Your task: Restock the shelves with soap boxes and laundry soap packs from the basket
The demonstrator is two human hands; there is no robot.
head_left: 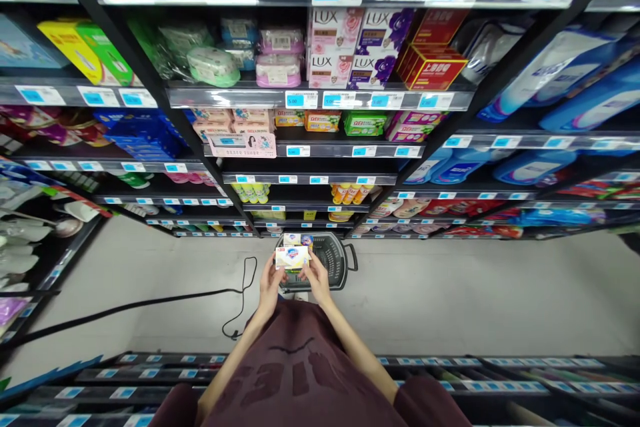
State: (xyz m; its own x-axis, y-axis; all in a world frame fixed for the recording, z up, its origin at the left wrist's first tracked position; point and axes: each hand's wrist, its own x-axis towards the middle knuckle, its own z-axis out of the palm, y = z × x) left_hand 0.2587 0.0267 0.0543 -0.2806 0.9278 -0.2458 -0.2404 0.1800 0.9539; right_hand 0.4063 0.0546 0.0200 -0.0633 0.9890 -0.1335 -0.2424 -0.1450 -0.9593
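Left hand (270, 282) and right hand (317, 276) grip the soap box (292, 258) by its ends, above the shopping basket (341, 268)!

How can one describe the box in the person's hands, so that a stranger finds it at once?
Below the tall shelves, find the dark basket near the floor. Over it, the left hand and right hand hold a white box with a blue emblem. Unlike the boxes just beyond, it has fingers at both sides.
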